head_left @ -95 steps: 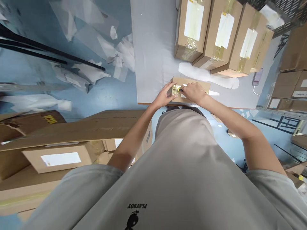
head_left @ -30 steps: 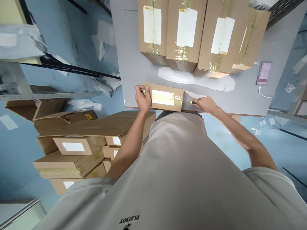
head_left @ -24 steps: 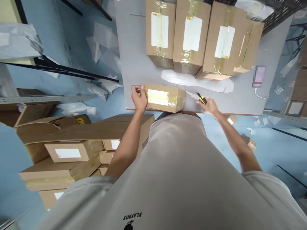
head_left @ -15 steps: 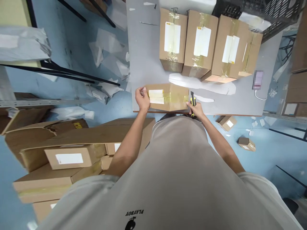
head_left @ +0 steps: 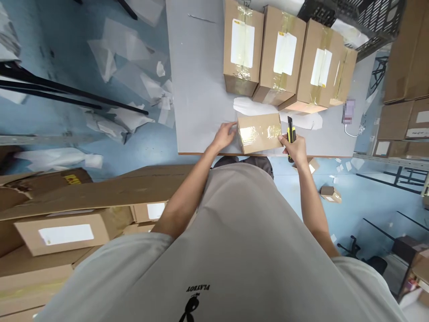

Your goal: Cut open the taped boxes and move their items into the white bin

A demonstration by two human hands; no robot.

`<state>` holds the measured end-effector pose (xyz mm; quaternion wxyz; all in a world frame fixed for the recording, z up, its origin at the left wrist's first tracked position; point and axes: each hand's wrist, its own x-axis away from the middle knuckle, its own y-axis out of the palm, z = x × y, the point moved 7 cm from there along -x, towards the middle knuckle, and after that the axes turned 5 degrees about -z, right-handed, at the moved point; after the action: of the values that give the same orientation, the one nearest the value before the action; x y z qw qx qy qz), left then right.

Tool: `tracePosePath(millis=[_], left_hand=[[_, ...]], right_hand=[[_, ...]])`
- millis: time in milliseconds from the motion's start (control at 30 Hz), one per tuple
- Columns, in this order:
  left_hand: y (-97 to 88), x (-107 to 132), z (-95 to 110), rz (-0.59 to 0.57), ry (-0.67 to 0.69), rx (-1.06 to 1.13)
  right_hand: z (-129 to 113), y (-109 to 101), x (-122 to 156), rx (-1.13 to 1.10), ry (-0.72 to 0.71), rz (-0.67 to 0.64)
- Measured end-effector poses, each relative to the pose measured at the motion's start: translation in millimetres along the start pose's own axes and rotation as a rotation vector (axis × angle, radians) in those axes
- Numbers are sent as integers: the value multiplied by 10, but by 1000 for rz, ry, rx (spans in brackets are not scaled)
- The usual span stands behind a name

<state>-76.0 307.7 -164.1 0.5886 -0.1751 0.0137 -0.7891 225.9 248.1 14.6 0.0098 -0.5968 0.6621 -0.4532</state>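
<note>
A small taped cardboard box (head_left: 259,133) stands at the near edge of the grey table (head_left: 201,89). My left hand (head_left: 224,135) presses its fingers against the box's left side. My right hand (head_left: 293,146) sits at the box's right side, closed round a yellow and black utility knife (head_left: 290,133) whose blade end points away from me. Shiny clear tape covers the box's top face.
Three larger taped boxes (head_left: 283,58) with white labels stand in a row at the table's back, a white plastic strip (head_left: 278,112) before them. Stacked cartons (head_left: 67,214) lie on the floor at left. Paper scraps (head_left: 134,80) litter the blue floor. A black crate (head_left: 372,18) is at top right.
The box has been turned and shifted right, its short side now facing me. My right hand, which had pulled away with the knife, came back to the box's right side. My left hand followed the box.
</note>
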Motion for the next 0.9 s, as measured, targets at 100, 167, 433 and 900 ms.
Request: tracePosePath(millis=[100, 167, 433, 900], left_hand=[[-209, 77, 330, -15, 19, 88], [-256, 133, 637, -69, 61, 116], [-303, 125, 1016, -122, 63, 15], [-310, 51, 880, -147, 16, 72]], right_hand=[[149, 46, 121, 34, 27, 14], [186, 66, 178, 59, 38, 26], [-305, 230, 658, 381, -101, 118], [-822, 1189, 951, 658, -253, -315]])
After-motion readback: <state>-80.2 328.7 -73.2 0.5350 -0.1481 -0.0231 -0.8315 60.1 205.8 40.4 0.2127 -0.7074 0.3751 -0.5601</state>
